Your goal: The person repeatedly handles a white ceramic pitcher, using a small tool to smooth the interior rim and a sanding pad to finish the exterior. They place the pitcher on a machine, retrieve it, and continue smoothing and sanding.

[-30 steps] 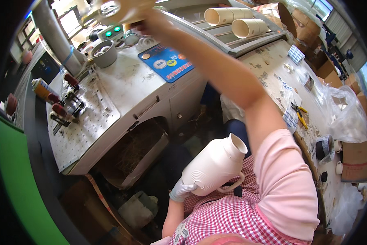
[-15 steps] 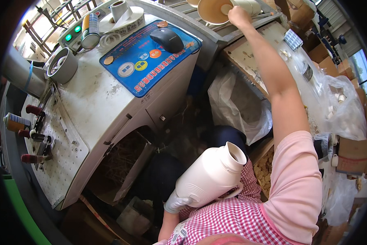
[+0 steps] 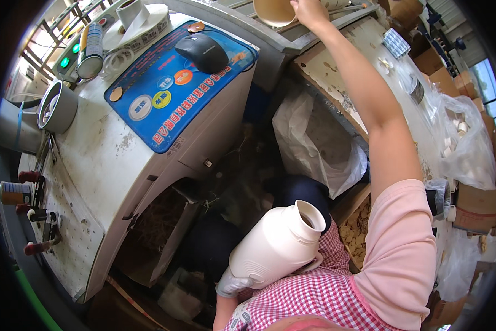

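My left hand point(image 3: 234, 284), in a thin pale glove, grips the base end of a white plastic jug point(image 3: 278, 243) with a side handle. The jug lies tilted across my lap, its open neck pointing up and to the right. My right arm stretches far forward, and my bare right hand point(image 3: 311, 14) is closed at the rim of a hollow cream-coloured container point(image 3: 275, 12) at the top edge. This container lies with its wide mouth toward me. Part of another pale container point(image 3: 336, 4) shows behind my right hand.
To the left stands a white machine table point(image 3: 104, 127) with a blue mat point(image 3: 148, 118), a black mouse point(image 3: 202, 52), a spray can point(image 3: 90, 52), tape rolls and red-handled clamps point(image 3: 41, 245). A worn bench point(image 3: 336, 71) and plastic bags point(image 3: 465, 149) line the right. A box of tan discs point(image 3: 355, 234) sits beside my lap.
The view has shifted, so the table and mat sit farther left. My right hand stays at the cream-coloured container's rim, and my left hand still holds the jug, slightly lower in view.
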The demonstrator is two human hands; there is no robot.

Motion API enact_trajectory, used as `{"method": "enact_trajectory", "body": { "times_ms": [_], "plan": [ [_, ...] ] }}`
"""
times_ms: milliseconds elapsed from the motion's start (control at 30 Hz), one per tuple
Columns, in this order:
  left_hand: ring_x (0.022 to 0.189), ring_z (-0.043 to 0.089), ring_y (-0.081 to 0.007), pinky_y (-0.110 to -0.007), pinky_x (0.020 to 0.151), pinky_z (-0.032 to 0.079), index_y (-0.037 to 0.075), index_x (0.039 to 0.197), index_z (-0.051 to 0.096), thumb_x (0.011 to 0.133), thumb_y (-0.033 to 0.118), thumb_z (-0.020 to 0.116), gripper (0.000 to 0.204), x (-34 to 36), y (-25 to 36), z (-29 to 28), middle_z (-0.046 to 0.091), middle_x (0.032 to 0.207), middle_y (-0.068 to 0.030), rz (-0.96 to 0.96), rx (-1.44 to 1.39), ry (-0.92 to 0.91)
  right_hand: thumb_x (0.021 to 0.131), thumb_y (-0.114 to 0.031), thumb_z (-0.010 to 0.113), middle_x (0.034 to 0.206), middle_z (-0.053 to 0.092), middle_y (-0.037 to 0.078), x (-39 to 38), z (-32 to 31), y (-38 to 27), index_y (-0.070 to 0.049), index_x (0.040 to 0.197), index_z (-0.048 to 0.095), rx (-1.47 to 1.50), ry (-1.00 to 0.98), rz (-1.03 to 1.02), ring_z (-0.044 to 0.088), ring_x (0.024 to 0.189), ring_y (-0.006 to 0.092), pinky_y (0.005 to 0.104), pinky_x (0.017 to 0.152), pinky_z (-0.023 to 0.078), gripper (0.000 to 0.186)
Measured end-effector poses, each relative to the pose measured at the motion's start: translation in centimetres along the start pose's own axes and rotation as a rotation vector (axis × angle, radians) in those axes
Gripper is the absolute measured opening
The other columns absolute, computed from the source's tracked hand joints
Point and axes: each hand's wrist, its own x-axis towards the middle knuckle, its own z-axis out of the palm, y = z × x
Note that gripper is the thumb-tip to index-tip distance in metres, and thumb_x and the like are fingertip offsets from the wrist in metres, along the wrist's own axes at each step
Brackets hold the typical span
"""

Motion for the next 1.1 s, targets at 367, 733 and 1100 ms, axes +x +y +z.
{"method": "enact_trajectory", "body": {
  "times_ms": [367, 733, 1100],
  "plan": [
    [0.121, 0.064, -0.0243, -0.039, 0.103, 0.051, -0.005, 0.147, 0.048, 0.066, 0.002, 0.085, 0.089, 0.7, 0.8, 0.2, 0.066, 0.133, -0.0153, -0.270, 0.006, 0.149, 0.106, -0.046, 0.033, 0.123, 0.068, 0.028, 9.6, 6.6, 13.3, -0.002, 0.119, 0.070, 0.071, 0.166, 0.223, 0.061, 0.121, 0.0464, 0.0532, 0.105, 0.044, 0.059],
    [0.125, 0.062, -0.0249, -0.039, 0.106, 0.050, -0.003, 0.149, 0.047, 0.067, 0.000, 0.085, 0.090, 2.0, 1.6, 0.1, 0.064, 0.137, -0.0162, -0.261, -0.157, -0.025, 0.101, -0.033, 0.056, 0.101, 0.075, 0.022, 6.6, 2.3, 10.2, 0.000, 0.123, 0.063, -0.267, 0.050, 0.128, 0.074, 0.090, 0.0330, 0.0476, 0.078, 0.057, 0.040],
    [0.132, 0.055, -0.0288, -0.045, 0.111, 0.046, -0.004, 0.153, 0.039, 0.070, 0.035, 0.093, 0.107, 0.6, -1.2, 0.3, 0.054, 0.148, -0.0157, 0.234, 0.230, 0.182, 0.105, -0.021, 0.062, 0.069, 0.064, 0.004, -39.2, -17.7, 3.3, -0.002, 0.083, 0.068, 0.752, -0.394, 0.016, 0.061, 0.059, 0.0100, 0.0273, 0.056, 0.046, 0.029]
  ]
}}
